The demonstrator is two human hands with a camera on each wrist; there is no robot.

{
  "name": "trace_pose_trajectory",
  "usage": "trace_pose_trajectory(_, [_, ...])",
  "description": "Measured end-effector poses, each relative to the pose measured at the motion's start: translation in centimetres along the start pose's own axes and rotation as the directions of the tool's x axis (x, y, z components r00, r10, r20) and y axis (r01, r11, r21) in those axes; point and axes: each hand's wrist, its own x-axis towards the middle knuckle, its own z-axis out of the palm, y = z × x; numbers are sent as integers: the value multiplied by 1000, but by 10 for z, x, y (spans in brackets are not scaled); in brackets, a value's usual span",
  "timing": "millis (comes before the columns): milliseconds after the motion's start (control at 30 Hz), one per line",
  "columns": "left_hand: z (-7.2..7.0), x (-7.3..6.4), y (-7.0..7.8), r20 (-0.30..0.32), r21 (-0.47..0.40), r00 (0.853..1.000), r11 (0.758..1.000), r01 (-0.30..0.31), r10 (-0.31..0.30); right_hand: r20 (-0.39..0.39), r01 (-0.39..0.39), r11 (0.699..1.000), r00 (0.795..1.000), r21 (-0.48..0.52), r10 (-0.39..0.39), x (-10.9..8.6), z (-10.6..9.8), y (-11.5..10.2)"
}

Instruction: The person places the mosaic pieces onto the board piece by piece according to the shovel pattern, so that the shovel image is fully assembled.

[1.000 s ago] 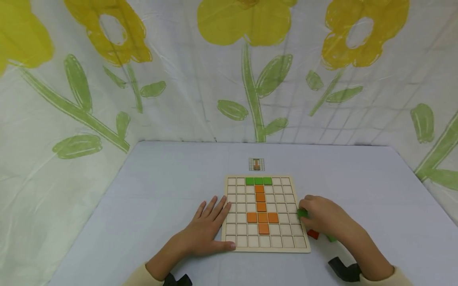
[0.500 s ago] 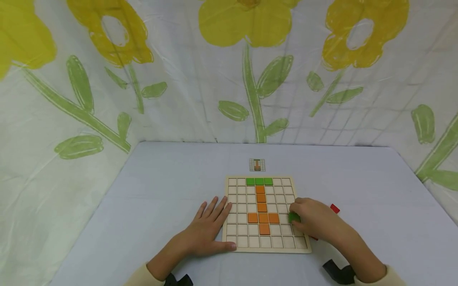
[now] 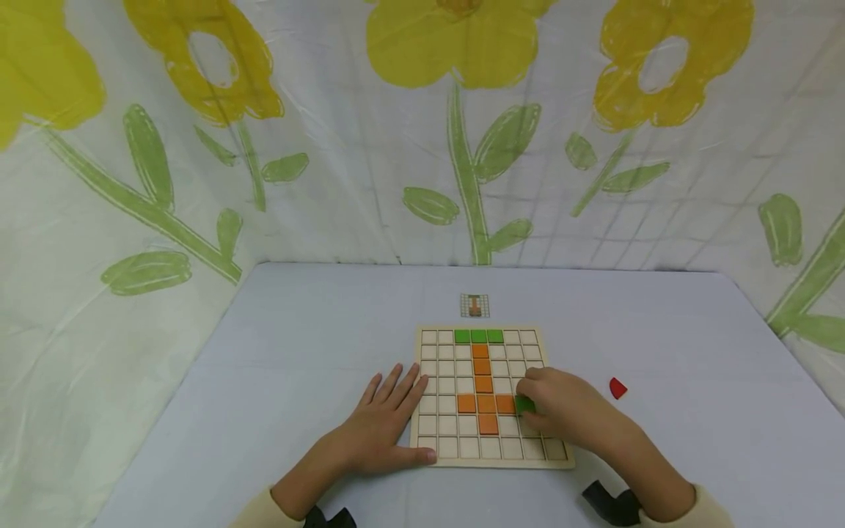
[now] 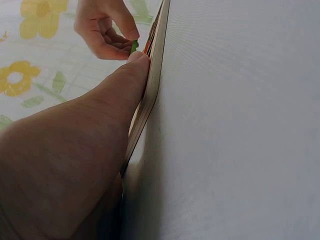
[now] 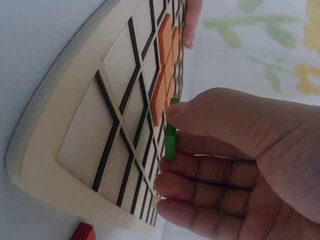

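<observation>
A wooden grid board lies on the white table in the head view. My left hand rests flat with spread fingers along its left edge, thumb on the near left corner. Between thumb and fingers, my right hand pinches a small green tile over the board's right half, just right of the orange row. Several orange tiles fill a vertical column with a short crossbar. Three green tiles sit side by side in the top row. The held tile is partly covered by my fingers.
A small printed card with a grid pattern lies beyond the board. One red quarter-round piece lies right of my right hand. Another red piece shows beside the board in the right wrist view. A flower-printed curtain hangs behind the table.
My right hand has moved left from beyond the board's right edge to over its squares, carrying the green tile. The red quarter-round piece has come into sight. My left hand stays put.
</observation>
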Motion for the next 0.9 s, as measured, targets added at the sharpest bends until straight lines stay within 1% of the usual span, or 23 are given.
trace_pose_trajectory(167, [-2, 0, 2, 0, -17, 1000, 1000, 1, -1, -15, 24, 1000, 1000, 0, -24, 4, 2, -5])
trace_pose_trajectory(367, [-3, -1, 3, 3, -13, 1000, 1000, 7, -7, -21, 64, 998, 998, 10, -63, 10, 5, -11])
trace_pose_trajectory(433, [-2, -1, 3, 1, -12, 1000, 1000, 8, -8, -15, 67, 998, 998, 11, -67, 11, 6, -13])
trace_pose_trajectory(700, [0, 0, 1, 8, 13, 1000, 1000, 16, -16, -15, 91, 995, 996, -37, -92, 18, 9, -23])
trace_pose_trajectory(900, [0, 0, 1, 6, 17, 1000, 1000, 16, -17, 1, 93, 995, 996, -24, -93, 21, 10, -29])
